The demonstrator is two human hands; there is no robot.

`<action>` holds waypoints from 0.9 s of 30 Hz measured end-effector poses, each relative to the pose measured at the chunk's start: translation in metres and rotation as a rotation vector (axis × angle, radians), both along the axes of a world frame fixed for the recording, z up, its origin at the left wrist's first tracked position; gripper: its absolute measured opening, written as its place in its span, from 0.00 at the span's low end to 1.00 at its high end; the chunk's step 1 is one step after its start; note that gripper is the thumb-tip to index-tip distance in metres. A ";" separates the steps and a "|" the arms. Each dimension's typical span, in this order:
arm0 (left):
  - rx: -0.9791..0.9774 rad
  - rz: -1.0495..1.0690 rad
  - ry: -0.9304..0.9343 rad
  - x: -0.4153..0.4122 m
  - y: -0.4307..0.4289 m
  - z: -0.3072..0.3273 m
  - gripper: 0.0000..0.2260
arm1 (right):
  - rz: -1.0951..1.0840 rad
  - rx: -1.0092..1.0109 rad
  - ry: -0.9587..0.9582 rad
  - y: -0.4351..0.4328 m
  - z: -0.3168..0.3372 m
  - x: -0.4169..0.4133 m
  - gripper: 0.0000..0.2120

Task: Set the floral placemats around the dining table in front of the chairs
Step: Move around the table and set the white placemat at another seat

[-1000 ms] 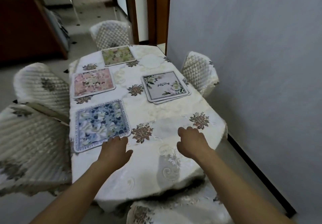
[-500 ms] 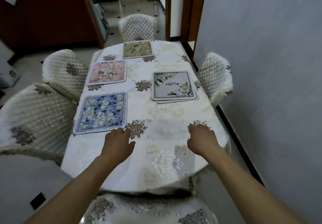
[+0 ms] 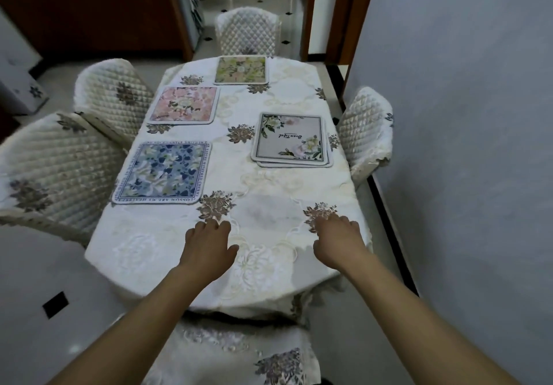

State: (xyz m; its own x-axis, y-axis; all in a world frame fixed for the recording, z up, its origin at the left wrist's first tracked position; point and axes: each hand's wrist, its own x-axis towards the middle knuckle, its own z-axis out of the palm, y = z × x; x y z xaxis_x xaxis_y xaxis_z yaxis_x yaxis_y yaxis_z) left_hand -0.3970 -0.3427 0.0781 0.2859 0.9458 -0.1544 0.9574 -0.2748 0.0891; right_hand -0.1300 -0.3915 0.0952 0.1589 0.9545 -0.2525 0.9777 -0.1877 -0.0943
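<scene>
Two bare hands lay palm-down on the near end of the oval dining table, which was draped in a cream embroidered tablecloth; the left hand and the right hand were both empty, fingers loosely spread, clamped on nothing. The left fingertips touched a brown embroidered flower motif of the cloth; the right fingertips covered part of a second such motif. Ahead and to the left of the left hand, near but not touching it, lay the blue floral placemat with a lettered border, in front of a quilted cream chair cover. Beyond that mat was the pink floral placemat, before a second quilted chair. Farthest from both hands, at the far end of the table, lay the green-yellow floral placemat, in front of the far quilted chair. Ahead of the right hand, well apart from it, sat a small stack of white placemats, the top one bearing corner flowers and script; the edges of mats beneath showed at its near and right sides, their number uncertain. This stack lay beside the right-side quilted chair. Below both forearms, a chair with an embroidered cover stood at the near end, where the table in front of it carried no mat.
</scene>
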 end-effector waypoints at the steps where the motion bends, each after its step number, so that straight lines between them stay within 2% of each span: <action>1: -0.010 -0.004 0.013 0.005 0.000 -0.003 0.19 | 0.005 -0.008 -0.005 -0.002 -0.002 0.007 0.19; 8: -0.046 0.037 0.067 0.075 -0.004 -0.019 0.18 | 0.018 -0.084 0.009 0.007 -0.022 0.096 0.15; 12: -0.068 0.148 0.064 0.141 0.005 -0.027 0.17 | 0.084 -0.069 0.073 0.036 -0.031 0.165 0.11; 19: -0.180 0.278 0.022 0.263 0.001 -0.043 0.18 | 0.205 -0.129 0.099 0.079 -0.027 0.282 0.15; 22: -0.150 0.358 0.019 0.271 0.007 -0.037 0.17 | 0.297 -0.110 0.114 0.116 -0.019 0.288 0.14; 27: -0.151 0.459 0.091 0.256 0.016 -0.040 0.18 | 0.474 -0.045 0.126 0.188 0.005 0.253 0.13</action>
